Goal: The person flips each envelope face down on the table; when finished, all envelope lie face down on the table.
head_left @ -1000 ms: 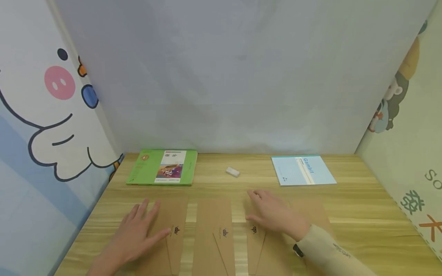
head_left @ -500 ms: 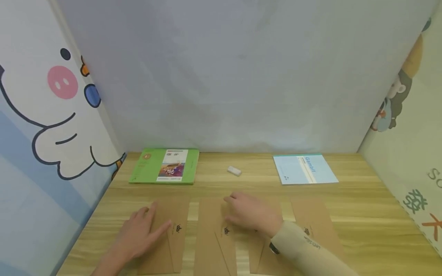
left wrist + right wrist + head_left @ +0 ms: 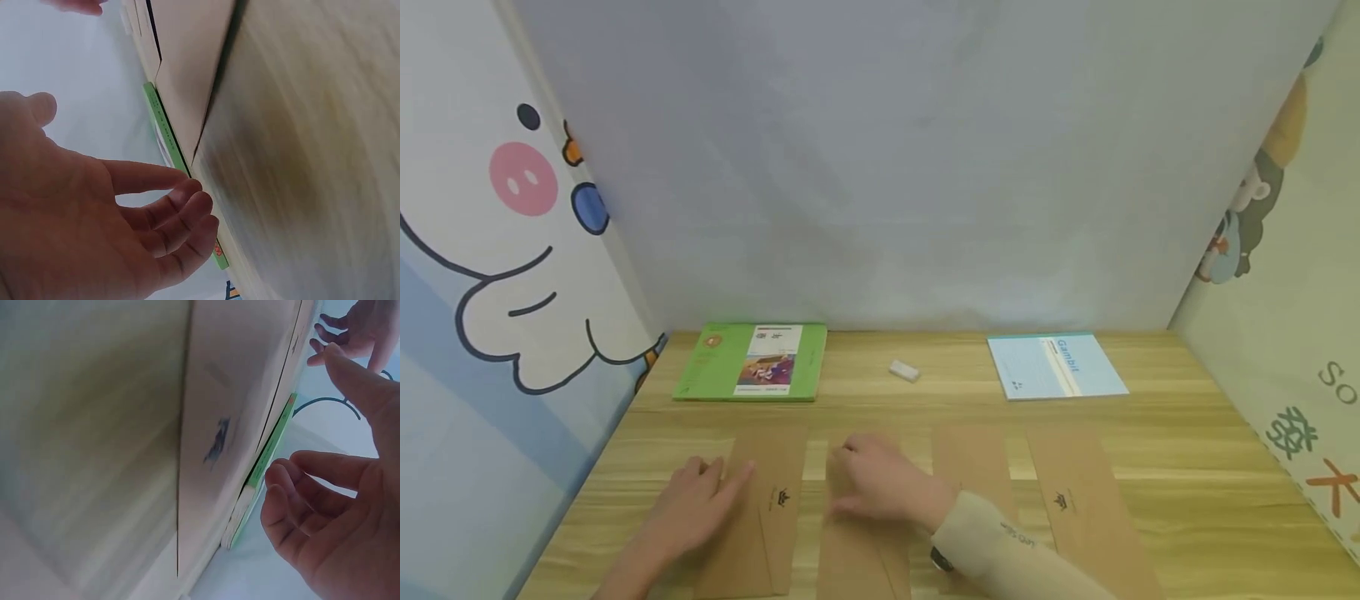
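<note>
Several brown kraft envelopes with a small printed crown lie in a row on the wooden table. Beside the leftmost envelope (image 3: 780, 467), at its left edge, is my left hand (image 3: 688, 510), fingers relaxed and holding nothing. My right hand (image 3: 886, 483) is over the second envelope (image 3: 852, 558), hiding its upper part and crown. In the right wrist view the fingers of that hand (image 3: 340, 515) bend loosely around nothing. The third envelope (image 3: 973, 450) is partly covered by my right sleeve, while the rightmost envelope (image 3: 1093, 525) shows its crown.
Behind the row, a green book (image 3: 715, 367) lies at the back left and a light blue notebook (image 3: 1037, 371) at the back right. A small white eraser (image 3: 904, 371) sits between them. A grey backdrop (image 3: 910, 208) rises behind the table (image 3: 1180, 433).
My right hand has moved left from the third envelope to the second, uncovering the rightmost envelope. My left hand has stayed by the leftmost envelope. The envelopes look unmoved.
</note>
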Demonstrator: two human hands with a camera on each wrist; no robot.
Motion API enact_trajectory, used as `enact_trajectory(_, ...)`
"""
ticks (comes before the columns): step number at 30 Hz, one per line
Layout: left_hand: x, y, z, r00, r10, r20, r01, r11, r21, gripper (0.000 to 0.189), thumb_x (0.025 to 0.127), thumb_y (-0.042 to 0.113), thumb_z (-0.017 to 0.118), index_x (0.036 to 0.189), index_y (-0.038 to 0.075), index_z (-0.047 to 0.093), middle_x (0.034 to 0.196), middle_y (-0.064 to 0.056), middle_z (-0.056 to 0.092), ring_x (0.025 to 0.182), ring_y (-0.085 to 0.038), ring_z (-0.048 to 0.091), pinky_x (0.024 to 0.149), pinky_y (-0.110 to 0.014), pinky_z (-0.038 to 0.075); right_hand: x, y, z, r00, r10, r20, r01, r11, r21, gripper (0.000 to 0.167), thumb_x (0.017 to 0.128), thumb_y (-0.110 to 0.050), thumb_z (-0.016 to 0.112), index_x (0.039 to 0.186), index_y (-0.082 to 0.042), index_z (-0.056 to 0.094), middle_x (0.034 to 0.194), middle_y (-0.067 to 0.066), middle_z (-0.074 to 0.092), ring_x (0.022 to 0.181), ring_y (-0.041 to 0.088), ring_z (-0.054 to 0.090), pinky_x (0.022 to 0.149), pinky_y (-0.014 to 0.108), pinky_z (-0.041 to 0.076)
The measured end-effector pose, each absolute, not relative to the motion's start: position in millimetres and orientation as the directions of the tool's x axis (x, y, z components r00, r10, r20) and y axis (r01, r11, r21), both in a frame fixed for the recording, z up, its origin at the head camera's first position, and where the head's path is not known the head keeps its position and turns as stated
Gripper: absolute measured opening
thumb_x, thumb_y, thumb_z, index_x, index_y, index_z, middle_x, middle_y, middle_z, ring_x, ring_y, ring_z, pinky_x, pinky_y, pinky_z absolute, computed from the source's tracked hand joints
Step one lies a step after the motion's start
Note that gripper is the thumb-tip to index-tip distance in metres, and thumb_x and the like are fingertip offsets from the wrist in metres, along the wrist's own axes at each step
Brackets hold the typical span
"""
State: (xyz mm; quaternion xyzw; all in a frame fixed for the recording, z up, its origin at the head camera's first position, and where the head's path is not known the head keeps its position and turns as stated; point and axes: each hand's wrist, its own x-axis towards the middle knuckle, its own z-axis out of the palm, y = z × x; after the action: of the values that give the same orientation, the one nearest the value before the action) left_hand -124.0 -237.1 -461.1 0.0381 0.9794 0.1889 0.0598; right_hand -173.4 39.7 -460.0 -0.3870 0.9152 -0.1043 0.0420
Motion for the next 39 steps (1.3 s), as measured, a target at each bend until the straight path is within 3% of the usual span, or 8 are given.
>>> enact_trajectory(4, -126, -240, -463, -0.989, 0.097, -0.108, 0.048, 0.921, 0.386, 0.085, 0.100, 0.057, 0.023, 0.123, -0.020, 0.050, 0.114, -0.035, 0.049, 0.104, -0.048, 0.048, 0.089, -0.059, 0.038, -170, 30, -462, -0.708, -0.706, -0.024, -0.680, 0.691, -0.247, 0.083, 0.078, -0.058, 0.069, 0.135, -0.001, 0.049, 0.132, 0.013, 0.051, 0.120, 0.023, 0.048, 0.100, 0.033, 0.038)
enact_trajectory(11, -130, -244, -467, -0.991, 0.088, -0.105, 0.041, 0.921, 0.387, 0.078, 0.102, 0.053, 0.020, 0.113, -0.011, 0.062, 0.100, -0.022, 0.058, 0.094, -0.036, 0.053, 0.083, -0.053, 0.042, -164, 13, -465, -0.699, -0.714, -0.034, -0.705, 0.697, -0.132, 0.082, 0.076, -0.065, 0.066, 0.130, -0.004, 0.055, 0.127, 0.008, 0.054, 0.116, 0.021, 0.048, 0.098, 0.030, 0.040)
enact_trajectory(14, -132, -244, -465, -0.990, 0.102, -0.095, 0.058, 0.920, 0.389, 0.071, 0.103, 0.049, 0.024, 0.110, -0.009, 0.065, 0.092, -0.016, 0.059, 0.089, -0.031, 0.052, 0.080, -0.050, 0.043, -159, 6, -464, -0.688, -0.724, -0.049, -0.718, 0.689, -0.099, 0.080, 0.076, -0.067, 0.064, 0.127, -0.006, 0.057, 0.124, 0.006, 0.055, 0.112, 0.019, 0.049, 0.095, 0.029, 0.042)
enact_trajectory(20, -133, -245, -464, -0.991, 0.124, -0.057, 0.092, 0.918, 0.387, 0.036, 0.100, 0.024, 0.046, 0.087, 0.000, 0.068, 0.073, -0.007, 0.050, 0.073, -0.022, 0.046, 0.065, -0.040, 0.041, -151, -4, -462, -0.661, -0.749, -0.050, -0.749, 0.662, -0.031, 0.080, 0.073, -0.074, 0.059, 0.121, -0.010, 0.060, 0.119, 0.002, 0.054, 0.107, 0.017, 0.046, 0.095, 0.028, 0.039)
enact_trajectory(23, -134, -246, -468, -0.991, 0.129, -0.045, 0.103, 0.922, 0.374, 0.025, 0.093, 0.014, 0.054, 0.095, -0.006, 0.068, 0.079, -0.011, 0.055, 0.073, -0.022, 0.048, 0.065, -0.041, 0.044, -147, -8, -463, -0.660, -0.750, -0.040, -0.750, 0.661, -0.012, 0.084, 0.070, -0.078, 0.058, 0.121, -0.011, 0.059, 0.118, 0.001, 0.054, 0.105, 0.016, 0.045, 0.093, 0.028, 0.040)
enact_trajectory(27, -135, -247, -471, -0.991, 0.127, -0.031, 0.107, 0.925, 0.364, 0.029, 0.086, 0.004, 0.058, 0.108, -0.015, 0.063, 0.092, -0.021, 0.060, 0.081, -0.028, 0.055, 0.073, -0.047, 0.047, -143, -12, -462, -0.671, -0.740, -0.046, -0.742, 0.670, 0.033, 0.091, 0.066, -0.081, 0.057, 0.124, -0.011, 0.058, 0.119, -0.001, 0.054, 0.106, 0.016, 0.044, 0.091, 0.029, 0.040)
enact_trajectory(33, -133, -245, -470, -0.993, 0.110, -0.045, 0.088, 0.934, 0.345, 0.030, 0.082, -0.002, 0.062, 0.110, -0.014, 0.063, 0.094, -0.022, 0.060, 0.089, -0.036, 0.057, 0.078, -0.050, 0.047, -142, -16, -463, -0.666, -0.738, -0.108, -0.746, 0.662, 0.076, 0.095, 0.066, -0.084, 0.053, 0.127, -0.011, 0.057, 0.121, -0.002, 0.052, 0.107, 0.016, 0.043, 0.088, 0.029, 0.040)
enact_trajectory(39, -132, -245, -467, -0.992, 0.111, -0.060, 0.084, 0.938, 0.338, 0.033, 0.079, -0.005, 0.063, 0.110, -0.014, 0.062, 0.092, -0.021, 0.059, 0.088, -0.036, 0.057, 0.078, -0.050, 0.047, -143, -18, -465, -0.664, -0.737, -0.129, -0.747, 0.661, 0.069, 0.096, 0.066, -0.082, 0.056, 0.129, -0.010, 0.056, 0.122, -0.003, 0.052, 0.104, 0.014, 0.043, 0.082, 0.028, 0.041)
